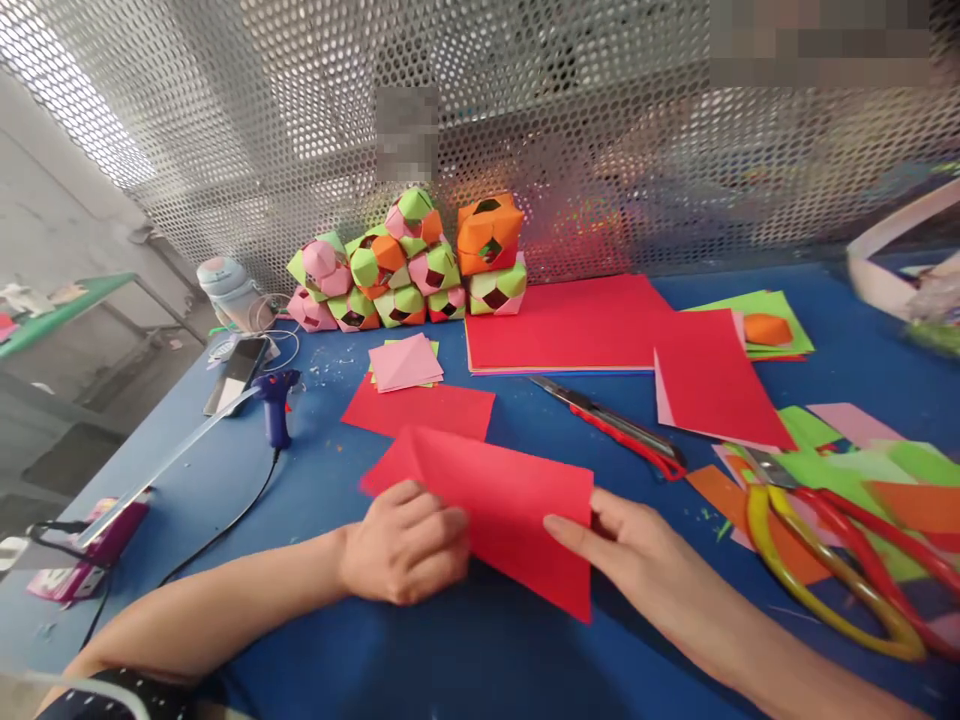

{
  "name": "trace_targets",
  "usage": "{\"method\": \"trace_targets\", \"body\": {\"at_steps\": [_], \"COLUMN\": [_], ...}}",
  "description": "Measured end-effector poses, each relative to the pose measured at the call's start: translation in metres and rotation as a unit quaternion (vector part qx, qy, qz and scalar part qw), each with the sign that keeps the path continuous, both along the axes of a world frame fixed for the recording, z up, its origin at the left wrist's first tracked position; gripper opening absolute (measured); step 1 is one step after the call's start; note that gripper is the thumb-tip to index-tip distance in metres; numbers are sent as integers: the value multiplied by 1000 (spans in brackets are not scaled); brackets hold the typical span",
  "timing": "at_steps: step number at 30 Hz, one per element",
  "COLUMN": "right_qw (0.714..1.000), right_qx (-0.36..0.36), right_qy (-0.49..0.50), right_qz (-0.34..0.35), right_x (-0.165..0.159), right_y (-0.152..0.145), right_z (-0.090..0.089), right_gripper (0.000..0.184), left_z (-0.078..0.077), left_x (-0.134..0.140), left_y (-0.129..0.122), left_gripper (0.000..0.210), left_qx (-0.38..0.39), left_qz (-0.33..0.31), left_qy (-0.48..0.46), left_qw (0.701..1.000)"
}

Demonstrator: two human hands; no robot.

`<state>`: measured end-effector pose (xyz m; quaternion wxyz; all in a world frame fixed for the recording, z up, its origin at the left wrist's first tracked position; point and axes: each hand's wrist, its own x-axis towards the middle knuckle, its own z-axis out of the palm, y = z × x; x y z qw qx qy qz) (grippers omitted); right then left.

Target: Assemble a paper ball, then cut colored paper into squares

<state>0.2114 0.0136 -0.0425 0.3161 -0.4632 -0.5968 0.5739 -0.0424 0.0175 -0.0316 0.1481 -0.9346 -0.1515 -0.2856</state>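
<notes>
Both hands are on a red sheet of paper, which is lifted and tilted above the blue table, with a bend near its left end. My left hand is closed at the sheet's lower left edge, its fingers curled. Gripped between thumb and fingers of my right hand is the sheet's right edge. Just behind lies another red piece of paper, flat on the table, with a small stack of pink squares resting on its far side. A utility knife with a red handle lies beyond the right hand.
Folded paper balls are piled against the perforated metal screen. A blue glue gun stands left, its black cord trailing forward. Large red sheets lie at the back. Scissors and coloured scraps cover the right side. A phone lies left.
</notes>
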Motion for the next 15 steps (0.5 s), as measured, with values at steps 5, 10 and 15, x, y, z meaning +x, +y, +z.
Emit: {"method": "trace_targets", "body": {"at_steps": [5,10,15], "right_qw": [996,975,973], "right_qx": [45,120,168], "right_qy": [-36,-166,-135], "right_qz": [63,80,-86], "right_x": [24,37,25], "right_y": [26,37,45], "right_z": [3,9,3], "right_gripper": [28,30,34], "left_z": [15,15,-2], "left_x": [2,4,15], "left_y": [-4,10,13], "left_gripper": [19,34,30], "left_qx": [-110,-448,-678], "left_qz": [7,151,183], "left_qy": [-87,-133,-219], "left_qw": [990,871,677]}}
